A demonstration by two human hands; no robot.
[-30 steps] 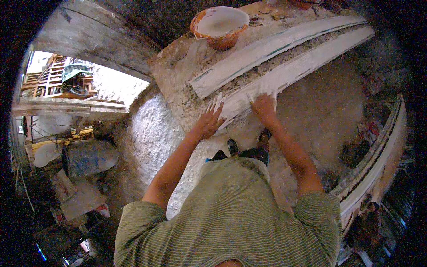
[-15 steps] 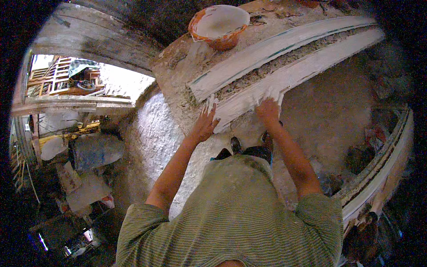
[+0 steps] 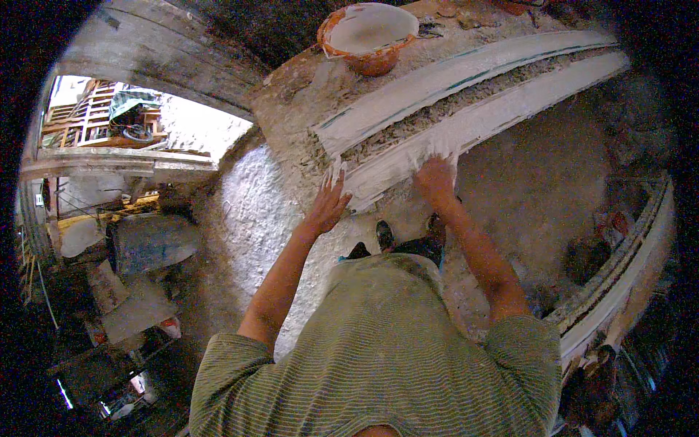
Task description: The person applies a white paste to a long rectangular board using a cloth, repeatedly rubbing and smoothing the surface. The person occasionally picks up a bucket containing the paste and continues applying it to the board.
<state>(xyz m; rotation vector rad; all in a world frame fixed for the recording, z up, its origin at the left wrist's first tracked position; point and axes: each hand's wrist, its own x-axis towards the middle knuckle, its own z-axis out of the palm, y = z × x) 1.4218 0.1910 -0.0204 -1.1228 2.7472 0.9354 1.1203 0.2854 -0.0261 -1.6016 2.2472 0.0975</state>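
My left hand (image 3: pixel 330 202) rests at the near left end of a long pale plaster moulding (image 3: pixel 495 102), its white-coated fingers stretched forward. Farther right, my right hand (image 3: pixel 435 179) lies on the moulding's near edge; wet white material covers its fingers, which appear stretched flat. Two pale bands with a rough grey channel between them make up the moulding, and a thin green line runs along the far band. I see no tool in either hand.
An orange tub (image 3: pixel 373 63) of white material stands beyond the moulding on a crusted work surface (image 3: pixel 295 95). Another curved moulding (image 3: pixel 622 280) is at the right. A rough whitish surface (image 3: pixel 251 197) lies left of my arms. My shoe (image 3: pixel 384 234) shows below.
My right hand has shifted slightly left along the near edge. The left hand is slightly lower left at the moulding's end. The whole view has tilted a little.
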